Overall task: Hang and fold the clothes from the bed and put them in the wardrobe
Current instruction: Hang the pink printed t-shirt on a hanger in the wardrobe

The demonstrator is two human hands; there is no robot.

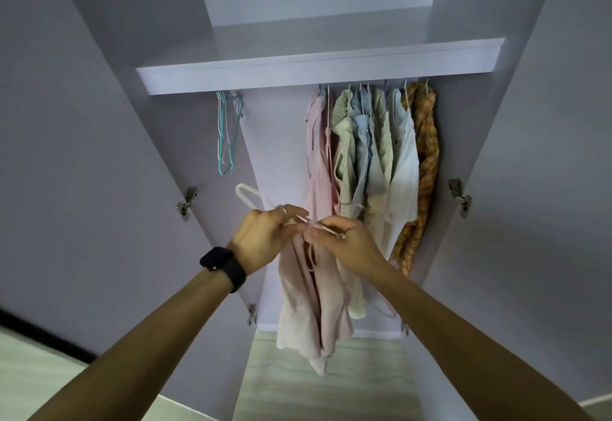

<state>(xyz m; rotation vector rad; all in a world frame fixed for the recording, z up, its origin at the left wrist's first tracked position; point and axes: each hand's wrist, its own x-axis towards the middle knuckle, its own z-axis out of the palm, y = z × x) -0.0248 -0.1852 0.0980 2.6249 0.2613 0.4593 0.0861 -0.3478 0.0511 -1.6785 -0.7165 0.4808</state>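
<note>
Together, left hand (261, 238), right hand (347, 245), pinching pink top (308, 304) (white hanger (245, 197)).

Two hands: left hand (261, 238), right hand (352, 246). One pink top (308, 304), one white hanger (243, 193). About seven hung garments (402, 162), overlap blurs count. Three or so empty hangers (222, 142). Four hinges (187, 203). One shelf (318, 72). One watch (218, 260).

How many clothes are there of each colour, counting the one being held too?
Pink clothes: 3 (striped shirt, strappy top, held top)
Green flowery top: 1
Blue top: 1
Cream top: 1
White top: 1
Orange checked shirt: 1
Total: 8
</note>
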